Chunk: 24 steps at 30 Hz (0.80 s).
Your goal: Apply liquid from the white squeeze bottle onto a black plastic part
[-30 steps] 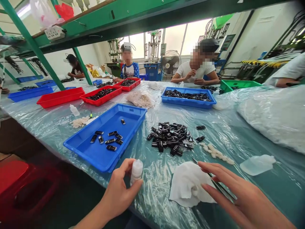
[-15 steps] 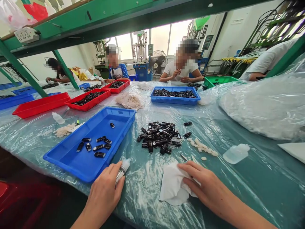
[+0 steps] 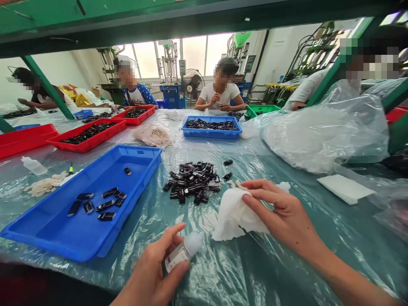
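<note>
My left hand is closed round a small white squeeze bottle, held tilted low over the plastic-covered table. My right hand pinches a white cloth and lifts it off the table. Just beyond the cloth lies a heap of several small black parts. To the left stands a blue tray with several black parts in it.
Red trays and another blue tray of black parts stand further back. A big clear bag of white pieces lies at the right, a white pad beside it. Other people sit working across the table.
My right hand has gathered the white cloth and raised it. My left hand has drawn the bottle nearer and tilted it. The view has shifted, so everything sits further left.
</note>
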Each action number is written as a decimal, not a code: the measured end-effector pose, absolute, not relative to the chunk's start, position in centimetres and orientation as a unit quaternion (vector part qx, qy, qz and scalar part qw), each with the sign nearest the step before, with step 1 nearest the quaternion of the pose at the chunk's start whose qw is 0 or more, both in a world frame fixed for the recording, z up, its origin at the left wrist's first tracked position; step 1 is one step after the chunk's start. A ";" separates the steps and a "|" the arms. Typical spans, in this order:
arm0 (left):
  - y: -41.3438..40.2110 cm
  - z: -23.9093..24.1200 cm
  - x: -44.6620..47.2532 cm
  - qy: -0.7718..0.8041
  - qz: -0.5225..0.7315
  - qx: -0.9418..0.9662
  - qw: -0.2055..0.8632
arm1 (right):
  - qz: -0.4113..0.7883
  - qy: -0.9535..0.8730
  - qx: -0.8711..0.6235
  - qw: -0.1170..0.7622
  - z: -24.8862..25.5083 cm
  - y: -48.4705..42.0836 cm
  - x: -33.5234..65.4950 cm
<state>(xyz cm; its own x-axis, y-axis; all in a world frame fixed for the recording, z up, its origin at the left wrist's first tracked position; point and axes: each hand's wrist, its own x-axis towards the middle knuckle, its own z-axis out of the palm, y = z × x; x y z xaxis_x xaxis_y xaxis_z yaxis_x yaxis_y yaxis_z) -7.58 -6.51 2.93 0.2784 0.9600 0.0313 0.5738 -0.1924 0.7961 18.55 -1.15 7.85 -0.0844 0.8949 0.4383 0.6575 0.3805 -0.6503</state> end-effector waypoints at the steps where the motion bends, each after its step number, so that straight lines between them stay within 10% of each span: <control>1: -6.5 2.8 -6.9 0.504 0.277 0.727 0.376 | 0.130 -0.713 -0.536 0.433 8.3 -1.4 18.5; 12: -6.6 0.9 -2.1 0.414 0.271 0.756 0.429 | 0.086 -0.808 -0.357 0.461 7.2 -4.7 15.5; 19: -6.4 1.0 -3.0 0.509 0.242 0.741 0.366 | 0.191 -0.892 -0.314 0.262 6.4 -6.3 15.7; 24: -6.3 2.9 -4.7 0.514 0.226 0.712 0.422 | 0.223 -0.851 -0.383 0.282 5.4 -6.5 18.3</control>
<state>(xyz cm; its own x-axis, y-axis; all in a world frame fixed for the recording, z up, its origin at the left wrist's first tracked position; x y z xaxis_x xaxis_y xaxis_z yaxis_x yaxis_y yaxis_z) -4.69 -6.31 2.94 0.3703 0.9221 -0.1122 0.5414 -0.1161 0.8327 18.30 -6.51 5.41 -0.5469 0.7779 0.3094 0.5257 0.6067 -0.5962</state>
